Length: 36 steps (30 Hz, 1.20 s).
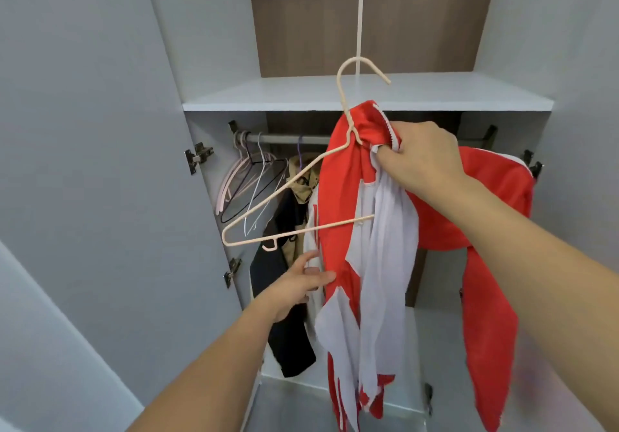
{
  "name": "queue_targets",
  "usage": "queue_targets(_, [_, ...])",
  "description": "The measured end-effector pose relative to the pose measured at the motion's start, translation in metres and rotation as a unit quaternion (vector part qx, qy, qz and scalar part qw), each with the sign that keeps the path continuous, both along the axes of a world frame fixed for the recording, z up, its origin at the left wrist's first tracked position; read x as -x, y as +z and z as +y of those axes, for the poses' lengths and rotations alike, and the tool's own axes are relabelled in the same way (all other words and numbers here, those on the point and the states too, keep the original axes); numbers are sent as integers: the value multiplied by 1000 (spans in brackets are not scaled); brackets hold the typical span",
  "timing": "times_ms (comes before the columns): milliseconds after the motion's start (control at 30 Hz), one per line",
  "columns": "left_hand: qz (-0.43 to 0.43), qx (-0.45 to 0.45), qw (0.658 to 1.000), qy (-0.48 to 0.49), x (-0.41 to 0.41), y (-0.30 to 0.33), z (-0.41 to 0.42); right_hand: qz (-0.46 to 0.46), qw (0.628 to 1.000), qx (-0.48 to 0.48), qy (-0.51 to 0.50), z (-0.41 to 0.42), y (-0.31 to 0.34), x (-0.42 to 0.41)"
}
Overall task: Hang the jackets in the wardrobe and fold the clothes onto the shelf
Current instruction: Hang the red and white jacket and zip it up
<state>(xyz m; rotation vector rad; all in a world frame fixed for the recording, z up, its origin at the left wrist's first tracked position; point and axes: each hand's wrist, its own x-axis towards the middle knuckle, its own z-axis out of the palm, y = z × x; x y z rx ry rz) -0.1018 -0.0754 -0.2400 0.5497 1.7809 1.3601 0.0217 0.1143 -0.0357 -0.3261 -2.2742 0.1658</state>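
Head view: your right hand (423, 157) grips the red-and-white zip jacket (348, 204) and cream wire hanger (301, 193) before the grey rail (284, 138); your left hand (301, 284), fingers relaxed, touches its hem. Hung black and tan garments (288, 230) crowd behind.

- In front of me stands an open wardrobe (214, 63) with pale grey side panels.
- Its back panel (368, 19) is dark brown wood grain, split by a thin white vertical strip (360, 13).
- A light grey shelf (335, 95) runs across, above a metal hanging rail (284, 138).
- The open left door (83, 130) fills the left side, held by metal hinges (198, 156), one high and one lower.
- The right door's hinges (532, 163) show at the far right.
- The light is soft and even.
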Motion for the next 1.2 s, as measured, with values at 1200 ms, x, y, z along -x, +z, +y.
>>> queue_targets(1200, [84, 30, 986, -143, -3, 15, 54, 136, 980, 144, -36, 49, -14, -40])
